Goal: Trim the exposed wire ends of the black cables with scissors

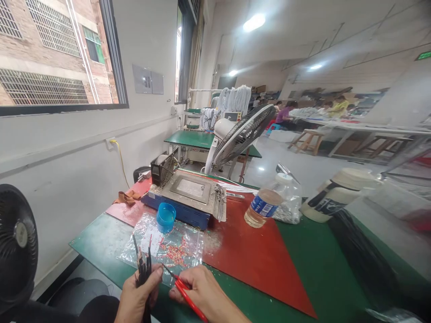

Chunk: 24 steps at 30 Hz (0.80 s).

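Observation:
My left hand (139, 294) is closed around a bundle of black cables (144, 267). The cable ends point upward, and some show thin stripped wires. Beside it, my right hand (198, 287) grips a pair of red-handled pliers (183, 291), whose dark narrow tip points toward the left thumb. Whether the jaws touch a wire is too small to tell. Just beyond both hands lies a clear plastic bag (197, 255) with many small red and yellow bits (177, 251) scattered over it. An open blue round tub (166, 218) stands at the bag's far edge.
Behind the tub sits a blue-sided heating unit (178, 211) with a metal top and a small fan (163, 169). A labelled bottle (262, 206) and a cream jug (333, 195) stand to the right, near black cables (363, 255). A fan (18, 242) is at left.

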{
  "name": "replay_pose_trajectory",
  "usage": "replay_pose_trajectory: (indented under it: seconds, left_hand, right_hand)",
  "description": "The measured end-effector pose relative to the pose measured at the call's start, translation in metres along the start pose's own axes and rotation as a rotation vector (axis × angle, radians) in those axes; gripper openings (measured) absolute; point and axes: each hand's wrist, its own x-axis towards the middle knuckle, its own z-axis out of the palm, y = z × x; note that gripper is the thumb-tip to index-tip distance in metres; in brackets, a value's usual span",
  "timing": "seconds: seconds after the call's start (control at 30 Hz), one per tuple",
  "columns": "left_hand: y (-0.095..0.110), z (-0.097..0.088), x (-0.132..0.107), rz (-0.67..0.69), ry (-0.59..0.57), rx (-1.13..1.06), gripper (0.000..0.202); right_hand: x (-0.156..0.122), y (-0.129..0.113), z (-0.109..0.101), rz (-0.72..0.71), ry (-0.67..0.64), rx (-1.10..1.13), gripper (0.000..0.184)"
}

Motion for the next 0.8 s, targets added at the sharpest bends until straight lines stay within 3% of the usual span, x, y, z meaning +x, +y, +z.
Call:
replay_pose_trajectory:
  seconds: [0.2, 0.6, 0.7, 0.8]
  left_hand:
    - [-0.004, 0.001, 0.0, -0.019, -0.015, -0.035, 0.049]
    - [-0.013, -0.004, -0.006, -0.029, 0.035, -0.141, 0.049]
    - [-0.009, -0.001, -0.012, -0.022, 0.067, -0.141, 0.05]
    - [-0.005, 0.001, -0.019, -0.015, 0.061, -0.137, 0.046]
  right_hand:
    - [0.003, 0.002, 0.0, 0.059, 0.039, -0.034, 0.035]
    - [0.003, 0.008, 0.016, -0.056, 0.113, -0.173, 0.032]
    - [0.006, 0.011, 0.018, -0.037, 0.104, -0.023, 0.039]
    - [0.008, 0.012, 0.015, 0.003, -0.002, 0.363, 0.05]
